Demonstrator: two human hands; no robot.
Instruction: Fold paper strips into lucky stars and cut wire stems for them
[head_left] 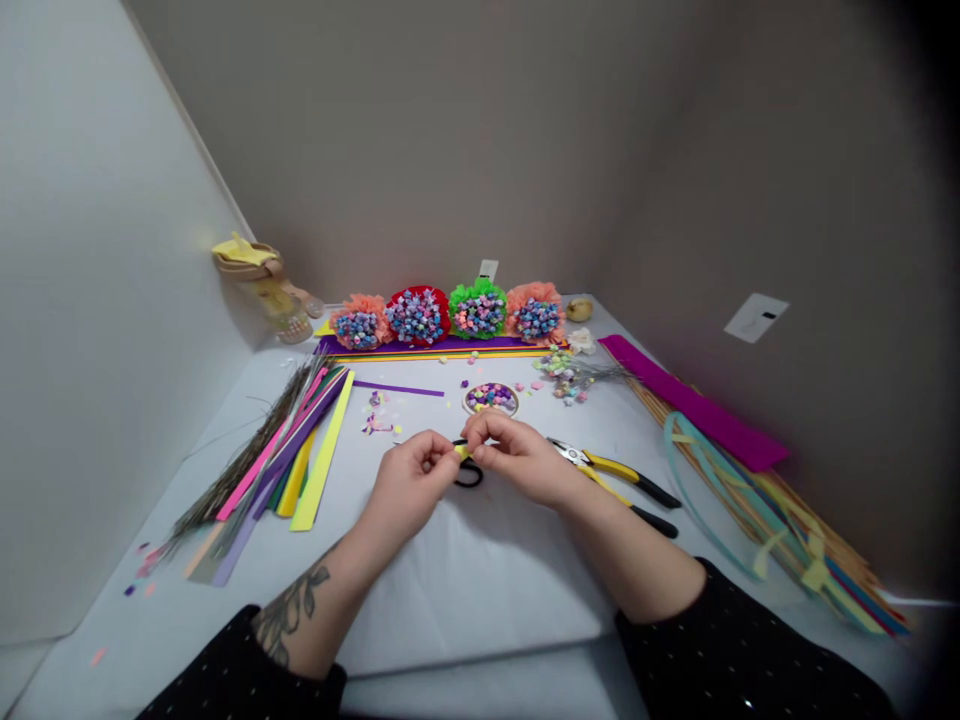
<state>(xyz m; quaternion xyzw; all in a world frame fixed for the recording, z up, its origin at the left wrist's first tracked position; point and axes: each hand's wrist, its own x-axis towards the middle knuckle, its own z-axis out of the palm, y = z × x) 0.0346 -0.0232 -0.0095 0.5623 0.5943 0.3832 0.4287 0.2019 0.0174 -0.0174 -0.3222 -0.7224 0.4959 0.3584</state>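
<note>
Close together over the middle of the table, my left hand (420,468) and my right hand (514,450) pinch a small yellow piece of paper (462,453) between their fingertips. Its exact shape is too small to make out. Just beneath the fingers lie scissors (469,482) with black handles, partly hidden by my hands. Beyond my right hand stands a round dish (491,388) of tiny purple, pink and yellow folded pieces. To the right of that hand rest pliers (607,470) with yellow and black handles.
Paper strips (322,460) and thin wire stems (247,440) lie left. Several flower bunches (418,314) line the back beside a glass jar (285,310). A magenta sheet (697,405), thin sticks (795,510) and pale ribbon (690,500) lie right.
</note>
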